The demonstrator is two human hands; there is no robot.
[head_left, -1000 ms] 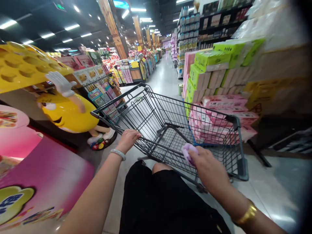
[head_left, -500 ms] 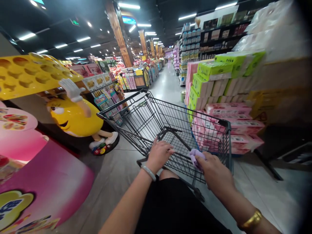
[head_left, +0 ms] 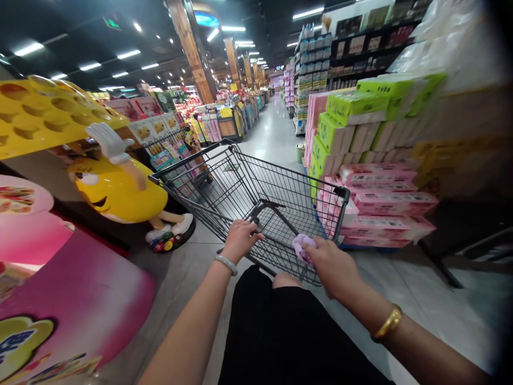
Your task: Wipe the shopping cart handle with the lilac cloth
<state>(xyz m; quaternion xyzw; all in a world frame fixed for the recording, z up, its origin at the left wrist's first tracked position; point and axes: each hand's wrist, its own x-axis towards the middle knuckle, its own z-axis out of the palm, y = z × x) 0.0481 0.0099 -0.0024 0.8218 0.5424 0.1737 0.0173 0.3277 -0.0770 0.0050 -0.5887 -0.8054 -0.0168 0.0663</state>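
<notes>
A black wire shopping cart [head_left: 276, 168] stands at an angle in front of my legs, with no goods visible in its basket. My left hand [head_left: 240, 239], with a pale bangle at the wrist, has its fingers curled over the cart's near side; the exact grip is partly hidden. Bunched in my right hand [head_left: 332, 264] is a light purple cloth [head_left: 303, 248], which lies against the near rim of the cart farther to the right. A gold bracelet circles my right wrist.
On the left are a yellow candy-character figure [head_left: 120, 190] and a pink display stand [head_left: 92, 299]. Stacked green tissue packs [head_left: 356, 107] and pink packs [head_left: 385, 203] stand close on the right. A tiled aisle [head_left: 276, 123] runs ahead between shelves.
Both hands, the cloth and the cart have shifted left in view. My right hand has drawn nearer to my left, and the left fingers are more curled.
</notes>
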